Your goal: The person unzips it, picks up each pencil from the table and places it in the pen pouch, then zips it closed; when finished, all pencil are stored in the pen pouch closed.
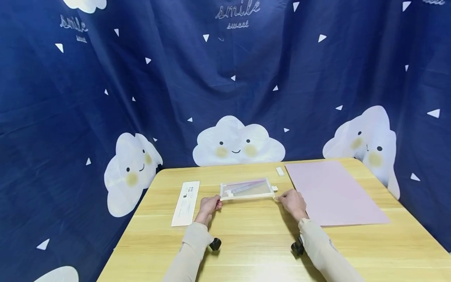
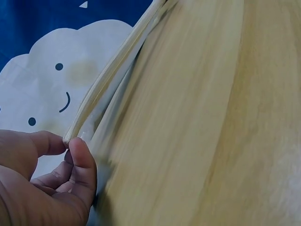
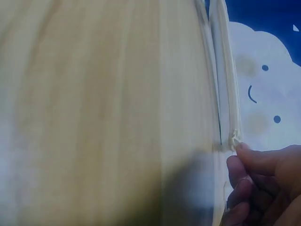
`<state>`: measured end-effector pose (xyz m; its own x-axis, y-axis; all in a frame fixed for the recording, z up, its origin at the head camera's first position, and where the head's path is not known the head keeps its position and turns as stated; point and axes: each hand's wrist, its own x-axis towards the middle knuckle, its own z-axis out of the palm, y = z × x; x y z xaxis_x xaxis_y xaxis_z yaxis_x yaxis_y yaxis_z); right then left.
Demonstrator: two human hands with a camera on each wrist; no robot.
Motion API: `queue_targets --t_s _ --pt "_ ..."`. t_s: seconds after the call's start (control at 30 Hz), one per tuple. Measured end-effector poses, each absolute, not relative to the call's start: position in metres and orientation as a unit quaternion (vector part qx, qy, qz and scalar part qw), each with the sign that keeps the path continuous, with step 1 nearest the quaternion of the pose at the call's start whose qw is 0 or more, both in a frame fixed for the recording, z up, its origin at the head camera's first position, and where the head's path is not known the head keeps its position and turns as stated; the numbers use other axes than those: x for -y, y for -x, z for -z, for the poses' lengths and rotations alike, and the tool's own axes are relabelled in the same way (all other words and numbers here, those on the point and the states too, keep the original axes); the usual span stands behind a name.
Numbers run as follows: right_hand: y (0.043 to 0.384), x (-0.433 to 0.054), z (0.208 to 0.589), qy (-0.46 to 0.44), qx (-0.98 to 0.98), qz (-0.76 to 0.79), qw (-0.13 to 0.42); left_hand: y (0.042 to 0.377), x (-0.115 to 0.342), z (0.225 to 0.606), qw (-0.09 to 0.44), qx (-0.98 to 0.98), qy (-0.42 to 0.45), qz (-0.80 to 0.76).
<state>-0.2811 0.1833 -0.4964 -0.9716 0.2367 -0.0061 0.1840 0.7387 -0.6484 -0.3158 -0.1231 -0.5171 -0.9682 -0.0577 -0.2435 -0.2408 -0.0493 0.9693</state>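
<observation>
A clear zip pencil pouch (image 1: 255, 191) lies in the middle of the table, its zipped edge towards me. Slender pen-like items show through its see-through side. My left hand (image 1: 208, 204) pinches the near left corner; in the left wrist view, thumb and forefinger hold the end of the cream zipper band (image 2: 106, 84). At the opposite end, my right hand (image 1: 293, 201) pinches the zipper's tip, where a small pull (image 3: 234, 140) shows in the right wrist view. The band runs fairly straight between both hands. A small white tag (image 1: 274, 188) sticks out from the pouch's right side.
A long white printed card or packet (image 1: 186, 203) lies to the left on the wooden table (image 1: 253, 231). Over on the right is a large pink sheet (image 1: 334, 192). A small white block (image 1: 280, 171) sits behind the pouch. The blue cloud-print curtain (image 1: 239, 98) hangs behind the table.
</observation>
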Motion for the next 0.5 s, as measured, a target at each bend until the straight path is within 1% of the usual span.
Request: queue_targets --t_s 0.23,0.37,0.5 --pt "0.2786 -0.1840 0.4948 0.109 0.934 -0.340 0.025 0.3163 0.1192 0.5183 0.043 -0.725 0.093 -0.681" --pt "0.2782 -0.1862 0.4954 0.112 0.938 -0.328 0.014 0.3147 0.1159 0.5163 0.024 -0.771 0.060 -0.634" --pt "0.2776 -0.1892 0.4967 0.120 0.941 -0.317 -0.001 0.3163 0.1141 0.5143 0.000 -0.820 0.061 -0.569"
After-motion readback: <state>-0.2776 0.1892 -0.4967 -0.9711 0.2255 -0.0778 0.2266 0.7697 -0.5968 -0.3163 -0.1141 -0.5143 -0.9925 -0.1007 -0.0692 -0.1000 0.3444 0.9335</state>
